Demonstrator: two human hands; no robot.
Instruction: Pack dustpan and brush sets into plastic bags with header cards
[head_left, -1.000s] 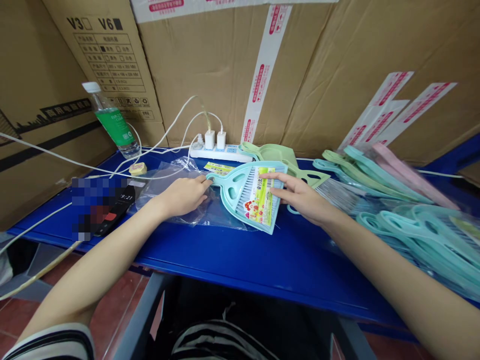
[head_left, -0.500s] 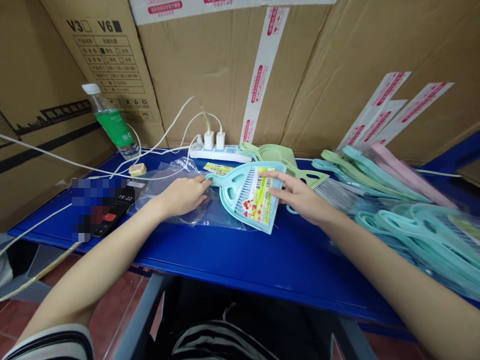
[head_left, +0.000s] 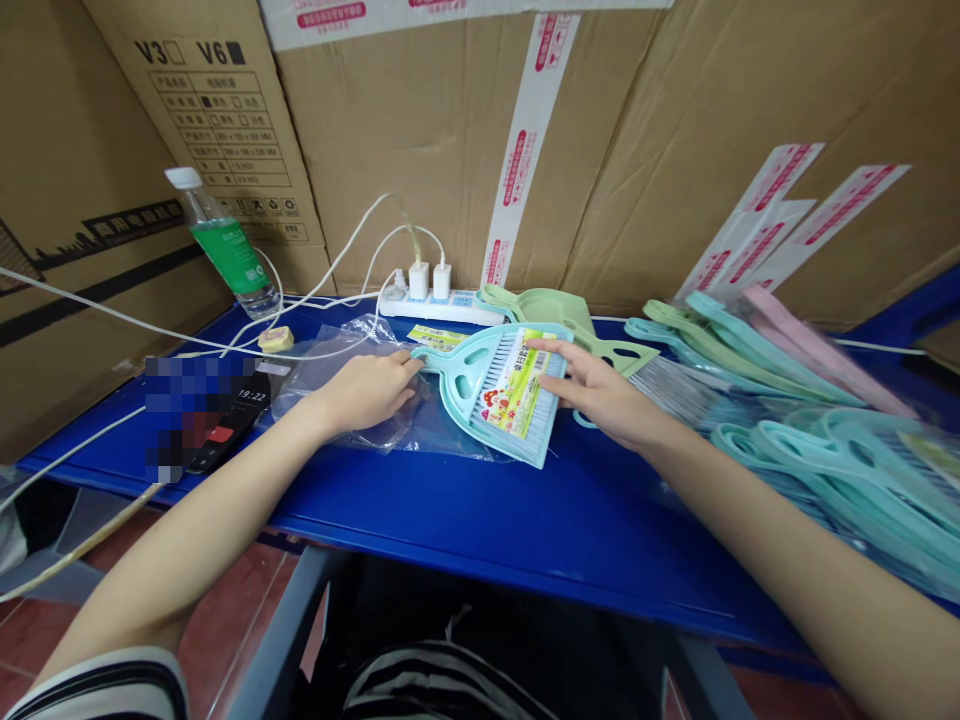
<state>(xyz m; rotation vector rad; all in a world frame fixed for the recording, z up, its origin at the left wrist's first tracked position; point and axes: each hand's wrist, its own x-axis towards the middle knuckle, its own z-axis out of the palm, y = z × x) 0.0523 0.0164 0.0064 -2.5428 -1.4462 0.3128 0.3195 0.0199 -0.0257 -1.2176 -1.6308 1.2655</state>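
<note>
In the head view, the left hand (head_left: 371, 392) grips the handle of a light-blue plastic dustpan (head_left: 459, 412) on the blue bench (head_left: 480, 530), seemingly to steady it, while the right hand (head_left: 600, 388), fingers loosely spread, touches the glossy yellow-and-white printed card (head_left: 516, 385), tilted over blue bristles.

Hands (head_left: 371, 393) hold a teal dustpan (head_left: 460, 385); fingers touch its printed card (head_left: 514, 385).

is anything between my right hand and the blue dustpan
Yes, by the look of it: a printed card and the brush under it. The right hand has fingertips at the card, over the dustpan.
</note>
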